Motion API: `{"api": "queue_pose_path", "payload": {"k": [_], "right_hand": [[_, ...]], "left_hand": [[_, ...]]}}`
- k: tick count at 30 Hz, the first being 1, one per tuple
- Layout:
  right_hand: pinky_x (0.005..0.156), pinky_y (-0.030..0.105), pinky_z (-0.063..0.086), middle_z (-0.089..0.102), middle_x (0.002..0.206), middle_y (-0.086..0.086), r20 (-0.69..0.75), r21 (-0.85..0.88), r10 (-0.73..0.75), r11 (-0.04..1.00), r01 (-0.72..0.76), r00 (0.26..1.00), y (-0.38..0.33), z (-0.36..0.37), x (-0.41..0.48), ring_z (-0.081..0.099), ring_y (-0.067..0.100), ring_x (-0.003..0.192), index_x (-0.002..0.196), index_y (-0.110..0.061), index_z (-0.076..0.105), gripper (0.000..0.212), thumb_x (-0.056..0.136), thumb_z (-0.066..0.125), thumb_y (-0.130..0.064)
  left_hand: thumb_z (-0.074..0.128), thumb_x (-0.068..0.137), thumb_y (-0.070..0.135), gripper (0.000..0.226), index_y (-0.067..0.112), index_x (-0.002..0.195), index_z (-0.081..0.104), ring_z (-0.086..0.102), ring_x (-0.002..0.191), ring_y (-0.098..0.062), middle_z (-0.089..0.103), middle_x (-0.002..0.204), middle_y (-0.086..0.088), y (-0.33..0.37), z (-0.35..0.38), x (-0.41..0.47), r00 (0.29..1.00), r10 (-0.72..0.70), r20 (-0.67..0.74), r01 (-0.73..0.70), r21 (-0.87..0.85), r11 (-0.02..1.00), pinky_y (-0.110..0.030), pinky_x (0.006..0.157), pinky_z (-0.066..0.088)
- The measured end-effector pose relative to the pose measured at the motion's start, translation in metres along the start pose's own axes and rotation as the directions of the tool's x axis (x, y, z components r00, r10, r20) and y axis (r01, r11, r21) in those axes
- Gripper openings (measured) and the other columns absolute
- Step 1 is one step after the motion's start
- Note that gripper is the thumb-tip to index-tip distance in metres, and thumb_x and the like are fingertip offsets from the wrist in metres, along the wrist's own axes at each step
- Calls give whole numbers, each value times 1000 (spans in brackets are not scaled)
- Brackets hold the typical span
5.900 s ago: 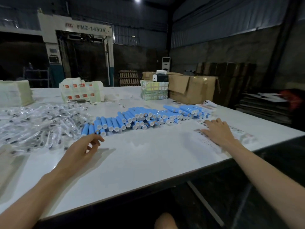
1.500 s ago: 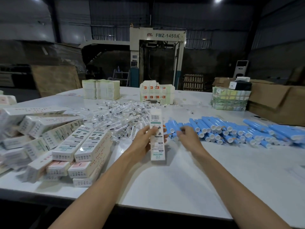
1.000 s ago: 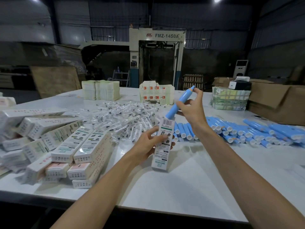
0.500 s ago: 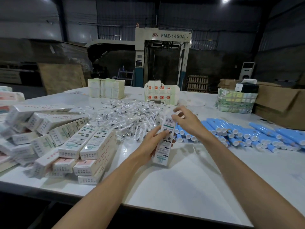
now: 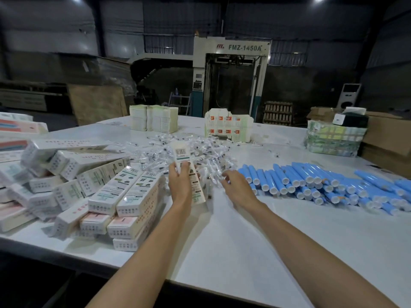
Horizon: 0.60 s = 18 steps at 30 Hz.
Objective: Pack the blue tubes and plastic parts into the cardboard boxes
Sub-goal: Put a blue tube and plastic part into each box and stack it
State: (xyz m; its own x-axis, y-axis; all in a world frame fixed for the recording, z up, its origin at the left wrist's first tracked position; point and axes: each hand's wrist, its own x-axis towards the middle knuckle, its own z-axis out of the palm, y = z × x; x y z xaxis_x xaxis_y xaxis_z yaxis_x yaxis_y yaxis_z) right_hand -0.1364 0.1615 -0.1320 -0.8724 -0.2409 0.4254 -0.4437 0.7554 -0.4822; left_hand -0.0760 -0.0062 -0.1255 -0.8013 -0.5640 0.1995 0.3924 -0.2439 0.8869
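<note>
My left hand (image 5: 181, 184) grips a long white carton box (image 5: 182, 154), held upright over the table with its barcoded end up. My right hand (image 5: 236, 187) is just right of it, fingers curled down at the near edge of a heap of clear-wrapped plastic parts (image 5: 206, 155). Motion blur hides whether the fingers hold a part. A long row of blue tubes (image 5: 322, 183) with white caps lies on the table to the right of my right hand.
A pile of filled white boxes (image 5: 100, 187) covers the left of the white table (image 5: 244, 241). Stacks of flat cartons (image 5: 153, 118) (image 5: 229, 127) stand at the back. A wrapped green bundle (image 5: 333, 141) and a brown cardboard box (image 5: 389, 138) sit far right.
The blue tube that my right hand held has gone into the box. My right hand left the box top and dropped to the plastic parts heap. My left hand tipped the box more upright.
</note>
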Motion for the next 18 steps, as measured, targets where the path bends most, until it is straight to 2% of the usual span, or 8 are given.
{"api": "queue_pose_path", "payload": {"k": [2, 5, 7, 9, 11, 14, 16, 18], "right_hand": [[77, 46, 53, 65, 95, 14, -34, -33, 47, 998, -48, 998, -5, 7, 13, 61, 33, 91, 94, -2, 61, 20, 103, 48, -14], [70, 39, 49, 65, 98, 15, -83, -103, 99, 989, -108, 992, -11, 14, 33, 61, 33, 93, 90, -5, 59, 22, 105, 46, -17], [67, 37, 44, 64, 96, 12, -101, -112, 93, 988, -104, 991, -12, 22, 41, 59, 30, 91, 84, -10, 56, 24, 106, 50, -19], [65, 34, 40, 62, 92, 8, -106, -117, 102, 987, -115, 989, -11, 31, 46, 60, 28, 87, 82, -12, 56, 23, 104, 56, -16], [66, 33, 40, 61, 90, 6, -119, -65, 146, 986, -154, 982, -11, 37, 51, 61, 27, 87, 83, -13, 58, 19, 101, 63, -12], [71, 35, 46, 65, 95, 8, -115, 26, 223, 975, -221, 968, -13, 39, 55, 61, 25, 90, 88, -10, 62, 10, 98, 65, -7], [73, 38, 51, 66, 95, 8, -133, 56, 231, 973, -225, 964, -12, 36, 55, 62, 26, 91, 90, -7, 65, 8, 95, 63, -1], [65, 36, 47, 66, 90, 6, -165, 113, 247, 967, -230, 955, -9, 31, 52, 61, 24, 86, 89, -7, 63, 6, 93, 65, -3]], "left_hand": [[54, 113, 28, 17, 23, 128, 59, 72, 78, -24, 77, 106, -14, -1, 1, -2, 1000, 2, 8, -2, -13, 1000, -38, 65, 60], [56, 112, 27, 19, 20, 128, 61, 73, 71, -20, 79, 98, -9, -2, 2, -7, 998, 12, 59, -10, -30, 999, -32, 58, 60], [57, 112, 28, 17, 21, 126, 62, 73, 70, -21, 79, 93, -8, -4, 2, -9, 995, 25, 100, -23, -17, 1000, -32, 59, 61], [57, 111, 29, 16, 24, 126, 62, 74, 75, -25, 80, 96, -8, -5, 3, -9, 989, 25, 145, -26, 6, 1000, -38, 67, 61], [57, 111, 30, 15, 25, 125, 61, 74, 76, -25, 80, 92, -3, -6, 4, -10, 982, 18, 188, -21, 18, 1000, -39, 69, 61], [56, 111, 30, 15, 24, 125, 60, 75, 69, -21, 81, 87, -2, -7, 6, -12, 975, 5, 222, -10, 23, 1000, -31, 61, 61], [57, 111, 29, 16, 24, 125, 62, 77, 72, -22, 82, 94, -7, -7, 6, -13, 971, -18, 236, 19, -1, 1000, -30, 59, 61], [59, 110, 27, 18, 22, 126, 63, 78, 77, -24, 81, 102, -14, -6, 7, -14, 964, -43, 261, 53, -32, 998, -32, 61, 62]]}}
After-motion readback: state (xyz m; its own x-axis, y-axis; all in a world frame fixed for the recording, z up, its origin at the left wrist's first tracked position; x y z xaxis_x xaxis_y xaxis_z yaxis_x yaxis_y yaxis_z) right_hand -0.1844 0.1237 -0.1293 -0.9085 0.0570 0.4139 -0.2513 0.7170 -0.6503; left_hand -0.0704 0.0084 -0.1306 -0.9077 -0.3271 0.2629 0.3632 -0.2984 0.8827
